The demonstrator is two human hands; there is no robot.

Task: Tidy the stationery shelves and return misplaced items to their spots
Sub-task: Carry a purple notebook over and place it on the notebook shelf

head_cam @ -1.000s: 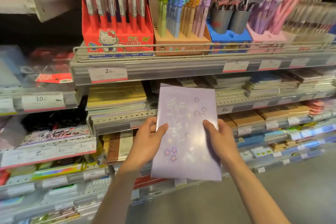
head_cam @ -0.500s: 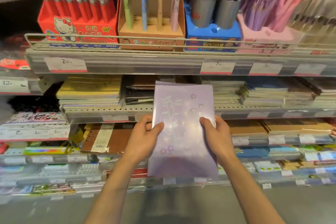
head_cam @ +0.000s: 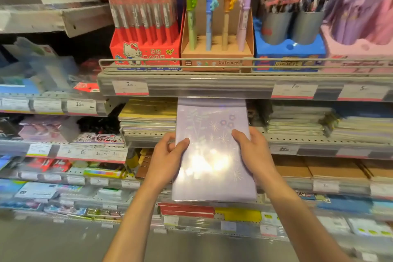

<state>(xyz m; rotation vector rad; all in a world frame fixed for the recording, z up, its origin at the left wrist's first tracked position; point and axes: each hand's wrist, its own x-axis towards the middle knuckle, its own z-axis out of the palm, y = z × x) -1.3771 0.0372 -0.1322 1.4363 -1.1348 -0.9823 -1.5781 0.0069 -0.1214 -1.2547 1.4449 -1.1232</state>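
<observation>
The lilac notebook (head_cam: 212,144), wrapped in glossy film with a flower print and a bright glare on its lower half, is held flat and lengthwise, its far edge just under the lip of the pen shelf (head_cam: 187,86) and entering the gap above the notebook shelf (head_cam: 319,140). The left hand (head_cam: 168,160) grips its left edge, thumb on the cover and fingers beneath; the right hand (head_cam: 253,152) grips the right edge the same way. Both hands are clamped on it, with the cover's width between them.

On its left lies a stack of yellow notebooks (head_cam: 148,117); on its right, stacks of pale and blue notebooks (head_cam: 297,119). The slot between them looks dark, and what lies in it is hidden behind the cover. Above, on the pen shelf, stand a red pen box (head_cam: 144,49), a tan pen stand (head_cam: 217,55) with four novelty pens, and a blue holder (head_cam: 289,49) with grey cups.

The step in hand seems to be returning this notebook to its slot. The next move probably calls for a level push straight in between the two stacks, keeping the far edge below the price rail, then letting go once it rests on whatever is there.

Compared with half a second ago, the notebook has gone from tilted up in front of the shelves to nearly flat, and its far edge now reaches the gap; the view is closer to the shelves.
</observation>
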